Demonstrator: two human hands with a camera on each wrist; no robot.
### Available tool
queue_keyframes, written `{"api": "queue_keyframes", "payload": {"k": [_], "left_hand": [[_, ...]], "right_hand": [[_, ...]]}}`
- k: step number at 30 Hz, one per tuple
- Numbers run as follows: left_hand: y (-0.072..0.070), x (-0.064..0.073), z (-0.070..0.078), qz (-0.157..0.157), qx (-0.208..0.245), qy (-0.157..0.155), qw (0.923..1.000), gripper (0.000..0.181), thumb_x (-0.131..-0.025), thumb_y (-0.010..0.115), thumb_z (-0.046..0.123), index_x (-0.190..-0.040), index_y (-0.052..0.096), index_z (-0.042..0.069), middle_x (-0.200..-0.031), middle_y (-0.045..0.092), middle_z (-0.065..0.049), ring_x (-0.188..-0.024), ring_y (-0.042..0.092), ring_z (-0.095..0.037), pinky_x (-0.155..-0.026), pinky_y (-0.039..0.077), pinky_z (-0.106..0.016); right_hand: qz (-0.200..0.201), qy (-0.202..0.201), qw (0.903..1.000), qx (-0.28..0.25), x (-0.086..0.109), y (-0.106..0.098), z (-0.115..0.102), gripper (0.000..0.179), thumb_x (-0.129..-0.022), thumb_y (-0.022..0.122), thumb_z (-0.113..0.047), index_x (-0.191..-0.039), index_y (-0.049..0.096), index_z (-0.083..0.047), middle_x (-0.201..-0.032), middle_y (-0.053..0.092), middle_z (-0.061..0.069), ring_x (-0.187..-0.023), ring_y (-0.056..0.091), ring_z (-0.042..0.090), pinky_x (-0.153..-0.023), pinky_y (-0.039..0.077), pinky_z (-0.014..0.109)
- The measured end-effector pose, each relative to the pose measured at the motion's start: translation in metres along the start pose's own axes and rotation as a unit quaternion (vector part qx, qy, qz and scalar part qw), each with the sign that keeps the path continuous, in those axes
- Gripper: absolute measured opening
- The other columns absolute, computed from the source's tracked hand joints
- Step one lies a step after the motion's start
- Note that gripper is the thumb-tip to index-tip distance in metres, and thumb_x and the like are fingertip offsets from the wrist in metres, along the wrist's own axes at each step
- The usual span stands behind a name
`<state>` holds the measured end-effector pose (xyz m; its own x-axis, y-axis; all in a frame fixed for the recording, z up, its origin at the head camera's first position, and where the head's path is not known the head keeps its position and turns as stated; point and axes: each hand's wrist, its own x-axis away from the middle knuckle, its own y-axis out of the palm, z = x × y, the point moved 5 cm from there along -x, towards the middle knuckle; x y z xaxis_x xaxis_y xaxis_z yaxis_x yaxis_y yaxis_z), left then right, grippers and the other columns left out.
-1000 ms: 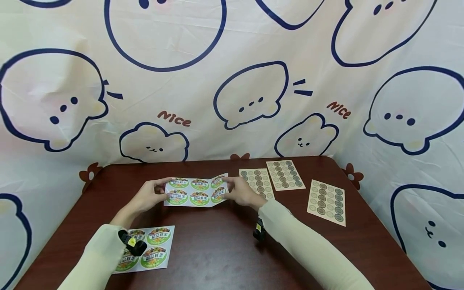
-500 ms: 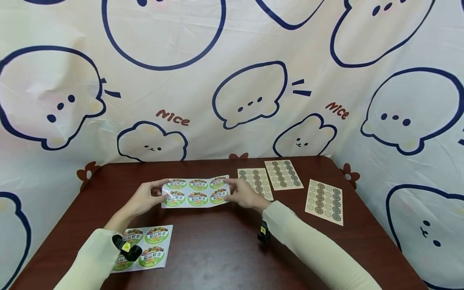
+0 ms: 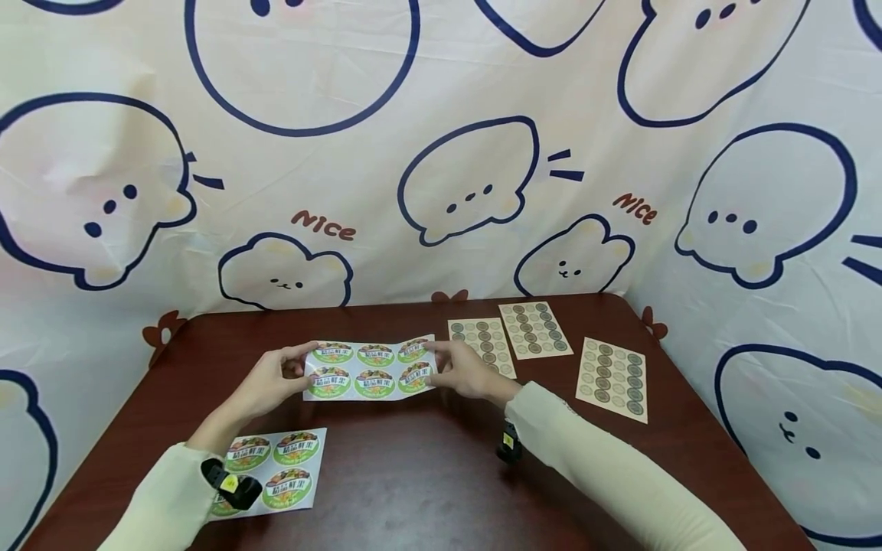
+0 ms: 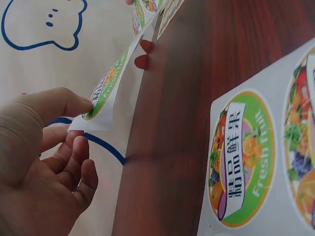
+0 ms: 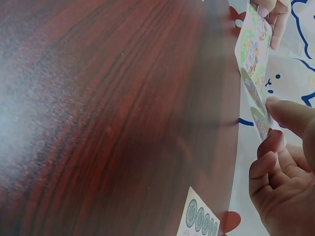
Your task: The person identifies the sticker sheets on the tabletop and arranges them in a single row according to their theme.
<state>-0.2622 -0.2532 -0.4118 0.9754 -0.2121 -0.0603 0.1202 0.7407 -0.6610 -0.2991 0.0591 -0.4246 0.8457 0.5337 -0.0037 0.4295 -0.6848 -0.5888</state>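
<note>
**Left hand [image 3: 272, 379] and right hand [image 3: 468, 371] are holding up a white rectangular sheet of round green fruit labels [image 3: 369, 373]**

Nearest, a second white sheet of fruit labels [image 3: 276, 463] is lying on the dark red-brown wood-grain counter [image 3: 413, 474], partly hidden beneath the left cream sleeve [image 3: 161, 493] and a black wrist camera [image 3: 230, 486].

Just beyond, the held sheet is hanging above the counter; each hand is pinching one end between thumb and finger. It's bending near its right end, so I'm judging it light, thin and floppy, easily creased, perhaps slightly slippery. The plain margins at both ends are looking like the best grip, clear of the labels.

Farther off to the right, three cream paper sheets of small round stickers [image 3: 612, 379] are lying on the counter. Behind, a pale cloth with navy cartoon outlines [image 3: 379, 168] is hanging.
</note>
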Motion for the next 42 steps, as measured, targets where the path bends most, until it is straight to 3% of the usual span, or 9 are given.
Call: {"api": "queue_keyframes", "payload": {"k": [11,19,27,42], "left_hand": [[0.004,0.007,0.013,0.002,0.015,0.036,0.9992,0.059,-0.09,0.071,0.005,-0.145,0.051,-0.002,-0.09,0.05,-0.012,-0.077,0.047,-0.013,-0.06,0.04,-0.024],[0.007,0.011,0.016,-0.003,0.029,0.04,0.9988,0.058,-0.09,0.07,0.002,-0.145,0.053,0.0,-0.093,0.05,-0.013,-0.078,0.047,-0.013,-0.061,0.041,-0.024],[0.008,0.015,0.019,0.005,0.03,0.052,0.9982,0.058,-0.09,0.07,0.0,-0.145,0.053,-0.001,-0.089,0.05,-0.013,-0.076,0.045,-0.011,-0.06,0.039,-0.024],[0.013,0.023,0.021,0.003,0.038,0.061,0.9974,0.056,-0.089,0.07,0.0,-0.143,0.055,-0.002,-0.089,0.052,-0.012,-0.076,0.046,-0.009,-0.061,0.041,-0.023]], "right_hand": [[-0.009,-0.015,0.9996,-0.022,0.014,-0.001,0.001,0.063,-0.088,0.075,-0.005,-0.146,0.051,0.001,-0.088,0.059,0.008,-0.056,0.049,0.007,-0.053,0.042,0.02],[-0.008,-0.026,0.9985,-0.047,0.023,-0.002,0.003,0.061,-0.087,0.075,-0.002,-0.144,0.052,0.004,-0.088,0.056,0.011,-0.057,0.046,0.008,-0.052,0.04,0.019],[-0.011,-0.039,0.9985,-0.037,0.029,-0.001,0.003,0.06,-0.087,0.075,-0.002,-0.143,0.053,0.006,-0.087,0.056,0.007,-0.056,0.046,0.006,-0.053,0.042,0.019],[-0.015,-0.045,0.9976,-0.051,0.041,-0.001,0.006,0.059,-0.087,0.076,-0.004,-0.141,0.054,0.007,-0.093,0.055,0.012,-0.058,0.051,0.006,-0.054,0.045,0.019]]}}
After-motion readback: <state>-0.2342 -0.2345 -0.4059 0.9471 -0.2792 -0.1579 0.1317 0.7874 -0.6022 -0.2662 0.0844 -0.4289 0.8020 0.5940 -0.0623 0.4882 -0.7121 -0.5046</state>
